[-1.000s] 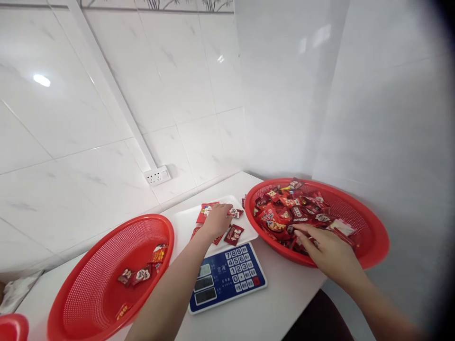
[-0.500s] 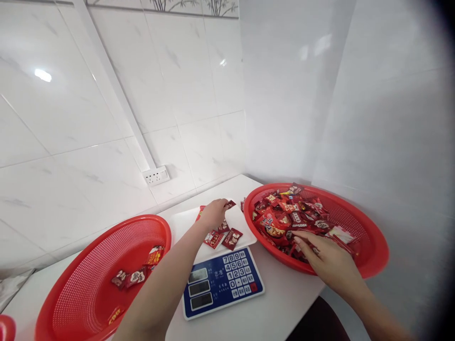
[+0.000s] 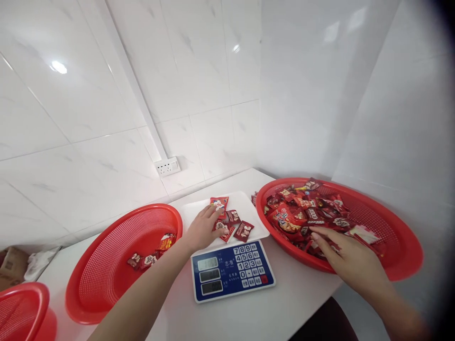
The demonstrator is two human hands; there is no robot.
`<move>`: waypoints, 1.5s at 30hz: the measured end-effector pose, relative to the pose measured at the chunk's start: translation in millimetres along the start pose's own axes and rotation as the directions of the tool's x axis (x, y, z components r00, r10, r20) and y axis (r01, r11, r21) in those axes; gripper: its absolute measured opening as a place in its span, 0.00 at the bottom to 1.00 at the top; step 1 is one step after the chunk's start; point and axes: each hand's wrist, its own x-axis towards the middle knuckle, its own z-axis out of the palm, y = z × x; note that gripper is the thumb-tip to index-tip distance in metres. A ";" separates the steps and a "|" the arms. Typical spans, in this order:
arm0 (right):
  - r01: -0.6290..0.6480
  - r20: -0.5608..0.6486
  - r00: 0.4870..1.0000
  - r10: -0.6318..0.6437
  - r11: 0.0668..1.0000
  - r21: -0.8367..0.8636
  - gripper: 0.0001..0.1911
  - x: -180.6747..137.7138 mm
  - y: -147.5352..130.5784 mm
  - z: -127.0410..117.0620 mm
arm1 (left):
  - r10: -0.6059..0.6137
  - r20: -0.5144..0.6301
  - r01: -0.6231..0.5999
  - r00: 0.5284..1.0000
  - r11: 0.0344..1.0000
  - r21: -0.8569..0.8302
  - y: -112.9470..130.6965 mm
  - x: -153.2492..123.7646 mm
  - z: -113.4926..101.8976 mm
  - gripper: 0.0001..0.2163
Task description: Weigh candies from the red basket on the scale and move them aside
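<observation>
A blue-faced scale (image 3: pixel 232 270) stands on the white counter, and several red snack packets (image 3: pixel 234 225) lie on its white pan (image 3: pixel 254 213). My left hand (image 3: pixel 204 229) rests on the pan with its fingers curled over packets at the pile's left side. My right hand (image 3: pixel 350 258) lies flat, fingers spread, on the heap of red packets (image 3: pixel 302 210) in the right red basket (image 3: pixel 398 232). The left red basket (image 3: pixel 106 279) holds a few packets (image 3: pixel 151 255).
A third red basket (image 3: pixel 21 308) shows at the bottom left corner. A wall socket (image 3: pixel 167 166) sits on the tiled wall behind the scale. Cardboard and a white bag (image 3: pixel 39 260) lie at the far left. Walls close in at the back and right.
My left hand has drawn back toward me across the scale pan, gathering packets into a tighter pile. My right hand has stayed on the right basket's heap. The view has shifted right.
</observation>
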 end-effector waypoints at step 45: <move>-0.073 0.075 0.995 0.073 0.997 -0.006 0.21 -1.7 -2.4 -4.1 | -0.111 0.002 0.110 0.994 0.985 0.131 7.3 -29.5 5.2 0.25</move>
